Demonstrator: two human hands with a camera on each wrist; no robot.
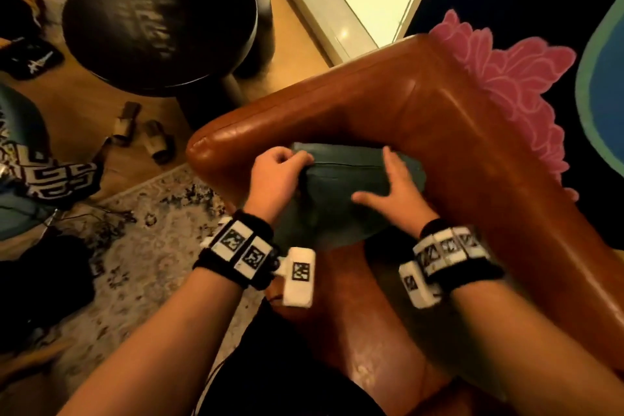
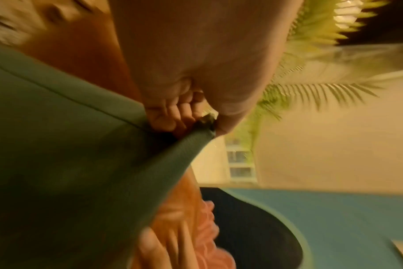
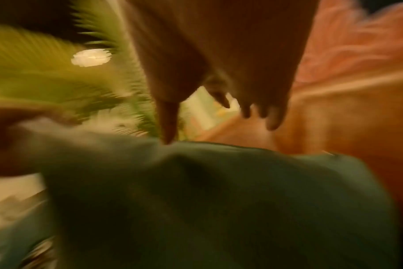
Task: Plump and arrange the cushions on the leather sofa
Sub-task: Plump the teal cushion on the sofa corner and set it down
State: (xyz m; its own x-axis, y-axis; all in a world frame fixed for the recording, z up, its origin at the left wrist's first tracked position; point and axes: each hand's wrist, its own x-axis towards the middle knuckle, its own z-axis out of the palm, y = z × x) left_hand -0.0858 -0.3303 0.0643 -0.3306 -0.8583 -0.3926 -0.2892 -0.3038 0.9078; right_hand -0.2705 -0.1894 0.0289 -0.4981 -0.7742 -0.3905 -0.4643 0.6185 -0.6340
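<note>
A dark teal cushion [image 1: 341, 192] leans in the corner of the brown leather sofa [image 1: 456, 132], between its arm and its back. My left hand [image 1: 280, 169] grips the cushion's upper left corner, and the left wrist view shows the fingers [image 2: 173, 116] curled round that corner of the cushion [image 2: 69, 154]. My right hand [image 1: 391, 186] lies flat with spread fingers on the cushion's right half. In the blurred right wrist view the straight fingers [image 3: 274, 116] hover over the teal cushion [image 3: 207, 200].
A round dark side table [image 1: 158, 20] stands left of the sofa arm, with a potted palm behind it. Sandals [image 1: 141, 132] lie on the wooden floor. A patterned rug [image 1: 141, 246] runs beside the sofa. A pink shape [image 1: 520, 84] shows behind the sofa back.
</note>
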